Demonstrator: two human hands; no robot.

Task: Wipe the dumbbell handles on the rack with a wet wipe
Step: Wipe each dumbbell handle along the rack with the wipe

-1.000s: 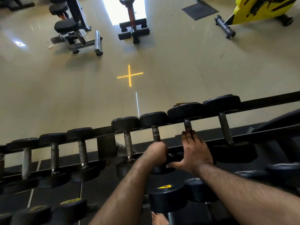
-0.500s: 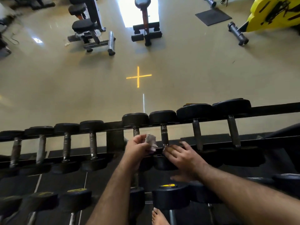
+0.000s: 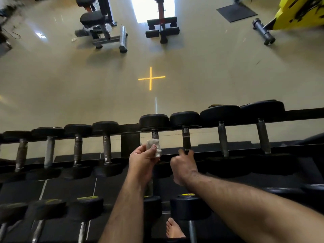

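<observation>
The left hand [image 3: 142,159] hides the lower dumbbell handle [image 3: 155,134].

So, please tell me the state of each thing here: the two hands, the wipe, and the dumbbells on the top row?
Left hand: pinches the wipe, raised by a handle.
Wipe: crumpled, at the dumbbell handle.
Right hand: fingers curled around the next handle.
Dumbbells: resting on the rack.

head-worn wide-angle view, looking steeply down, close over dumbbell rack [image 3: 129,131], floor beyond
</observation>
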